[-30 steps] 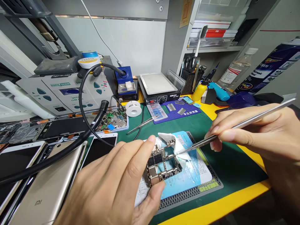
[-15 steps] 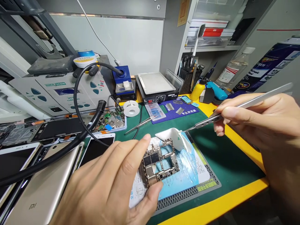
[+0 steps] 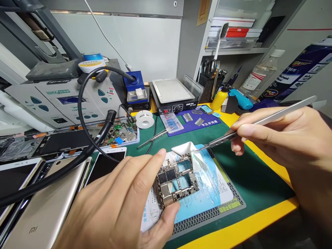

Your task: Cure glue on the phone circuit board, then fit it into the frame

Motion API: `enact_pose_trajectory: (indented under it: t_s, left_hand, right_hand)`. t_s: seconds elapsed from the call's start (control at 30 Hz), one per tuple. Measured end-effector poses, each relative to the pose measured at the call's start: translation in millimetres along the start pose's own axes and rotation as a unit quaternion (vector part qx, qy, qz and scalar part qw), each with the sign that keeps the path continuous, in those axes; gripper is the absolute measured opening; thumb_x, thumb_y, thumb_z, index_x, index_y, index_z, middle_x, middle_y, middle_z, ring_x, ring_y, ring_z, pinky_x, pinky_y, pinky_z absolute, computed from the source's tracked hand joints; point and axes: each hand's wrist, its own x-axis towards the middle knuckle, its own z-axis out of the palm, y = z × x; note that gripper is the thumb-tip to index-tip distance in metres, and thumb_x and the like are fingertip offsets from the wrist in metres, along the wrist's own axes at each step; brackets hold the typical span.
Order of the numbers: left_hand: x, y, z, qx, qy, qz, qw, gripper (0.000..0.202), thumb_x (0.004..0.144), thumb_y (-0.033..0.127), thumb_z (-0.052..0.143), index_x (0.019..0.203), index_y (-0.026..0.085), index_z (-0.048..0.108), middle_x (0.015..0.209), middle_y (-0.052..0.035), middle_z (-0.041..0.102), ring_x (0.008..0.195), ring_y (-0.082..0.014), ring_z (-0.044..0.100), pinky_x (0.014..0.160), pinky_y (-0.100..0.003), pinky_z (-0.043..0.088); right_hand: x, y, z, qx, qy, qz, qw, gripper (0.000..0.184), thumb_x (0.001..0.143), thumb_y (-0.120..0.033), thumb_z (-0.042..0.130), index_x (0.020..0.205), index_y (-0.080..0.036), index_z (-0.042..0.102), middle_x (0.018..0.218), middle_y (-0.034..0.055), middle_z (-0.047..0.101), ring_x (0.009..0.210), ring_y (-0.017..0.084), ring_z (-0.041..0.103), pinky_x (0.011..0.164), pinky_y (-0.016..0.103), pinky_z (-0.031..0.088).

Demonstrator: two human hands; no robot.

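My left hand grips a phone circuit board by its left side, index finger at the top edge and thumb at the lower edge. The board has square openings and lies over a blue and white sheet. Between the fingers and thumb of my right hand is a pair of metal tweezers, held like a pen. Their tip meets a folded white wipe beside the board's upper right corner. Small green marks show on the wipe.
A grey mat lies under the sheet. Behind are other tweezers, a solder spool, a hot plate and a tray of parts. At left, a black hose crosses above several phones.
My right hand has moved the tweezers' tip left and slightly down, toward the board's corner. The white wipe has folded over and lies flatter. My left hand keeps its hold on the board.
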Motion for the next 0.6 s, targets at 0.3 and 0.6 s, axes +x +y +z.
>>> enact_pose_trajectory:
  t_s: [0.3, 0.6]
  left_hand:
    - [-2.6, -1.4, -1.0, -0.012, 0.004, 0.007, 1.0, 0.059, 0.081, 0.034, 0.068, 0.132, 0.007, 0.055, 0.111, -0.0097, 0.069, 0.092, -0.0207, 0.065, 0.071, -0.031, 0.052]
    - [-5.8, -4.4, 1.7, -0.023, -0.025, 0.011, 0.999, 0.063, 0.083, 0.035, 0.07, 0.138, 0.01, 0.05, 0.121, -0.0083, 0.064, 0.102, -0.0209, 0.06, 0.075, -0.032, 0.047]
  right_hand:
    - [-0.9, 0.4, 2.0, -0.014, -0.024, -0.008, 1.0, 0.002, 0.077, -0.025, 0.081, 0.075, -0.027, 0.081, 0.06, 0.0016, 0.073, 0.05, 0.019, 0.069, 0.049, 0.026, 0.059]
    - [-3.4, -3.8, 6.9, -0.051, -0.066, -0.055, 0.995, 0.01, 0.082, -0.022, 0.078, 0.079, -0.031, 0.081, 0.064, -0.0024, 0.074, 0.055, 0.014, 0.07, 0.052, 0.02, 0.058]
